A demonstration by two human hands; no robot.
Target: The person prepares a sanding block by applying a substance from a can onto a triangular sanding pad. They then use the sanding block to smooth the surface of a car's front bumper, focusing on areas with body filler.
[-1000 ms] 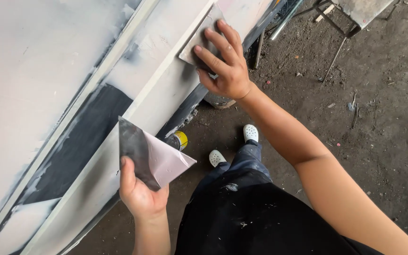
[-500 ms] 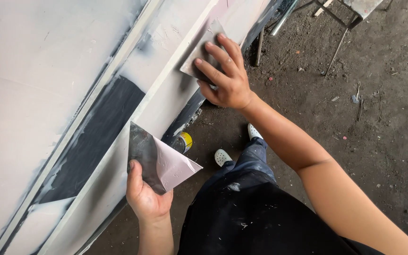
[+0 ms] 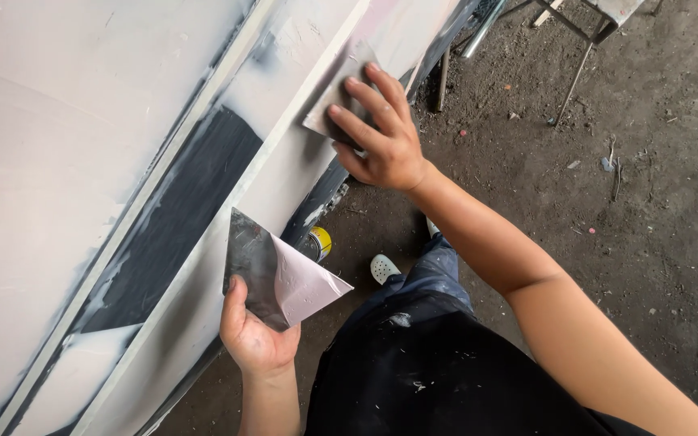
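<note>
**Filler at risk on both sides**

The right hand (image 3: pixel 381 137) presses flat, fingers spread, on a grey sanding pad (image 3: pixel 334 101) against the pale panel (image 3: pixel 82 121). The left hand (image 3: pixel 252 335) pinches a filler-smeared board (image 3: pixel 276 274) by its lower corner — tilted, it could drip. Uneven pressure near the panel's ridge could gouge the coat — or the pad could slip.

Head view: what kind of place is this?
Probably a body-repair or paint workshop. The right hand presses a sanding sheet on a large primed panel, the left hand holds a folded sheet, and the ground is a bare dirt floor.
</note>
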